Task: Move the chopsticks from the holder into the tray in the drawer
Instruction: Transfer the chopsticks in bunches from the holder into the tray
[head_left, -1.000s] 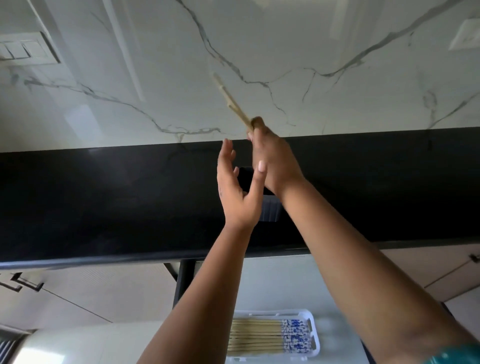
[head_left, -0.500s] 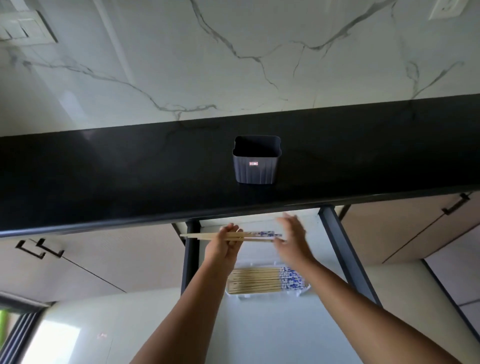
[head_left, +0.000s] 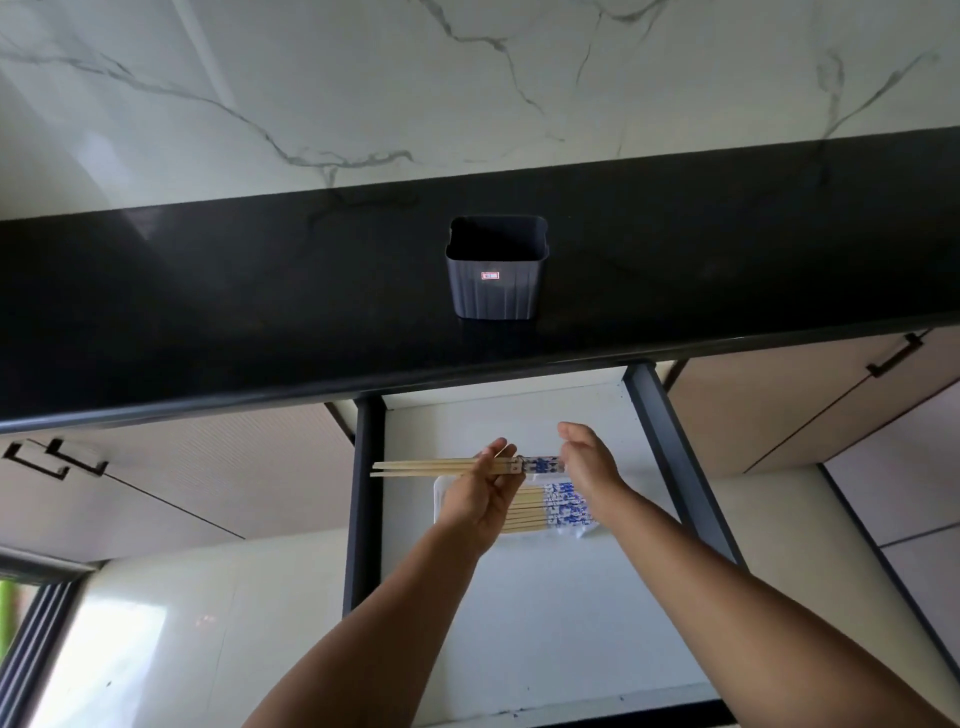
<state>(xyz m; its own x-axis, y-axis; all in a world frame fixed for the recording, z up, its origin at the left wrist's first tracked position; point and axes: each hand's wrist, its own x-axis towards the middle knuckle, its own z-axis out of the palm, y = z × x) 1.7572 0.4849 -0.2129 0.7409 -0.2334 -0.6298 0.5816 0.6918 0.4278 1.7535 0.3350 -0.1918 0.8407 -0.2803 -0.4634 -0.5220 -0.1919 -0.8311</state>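
Observation:
A pair of wooden chopsticks (head_left: 421, 466) with blue-and-white patterned ends lies level above the open drawer, gripped by my left hand (head_left: 480, 499). My right hand (head_left: 589, 462) hovers at their patterned ends with fingers apart; whether it touches them I cannot tell. Below the hands, a white tray (head_left: 439, 493) in the drawer holds several more chopsticks (head_left: 563, 506) laid side by side. The dark grey holder (head_left: 496, 267) stands on the black counter with nothing visible inside.
The black countertop (head_left: 208, 322) juts out over the white-bottomed drawer (head_left: 519, 623), which has dark side rails (head_left: 361, 499). Beige cabinet fronts with black handles (head_left: 57, 457) flank it. A marble wall rises behind.
The chopsticks came down from above the holder to the drawer, passing from my right hand to my left. The pair now hangs just above the tray.

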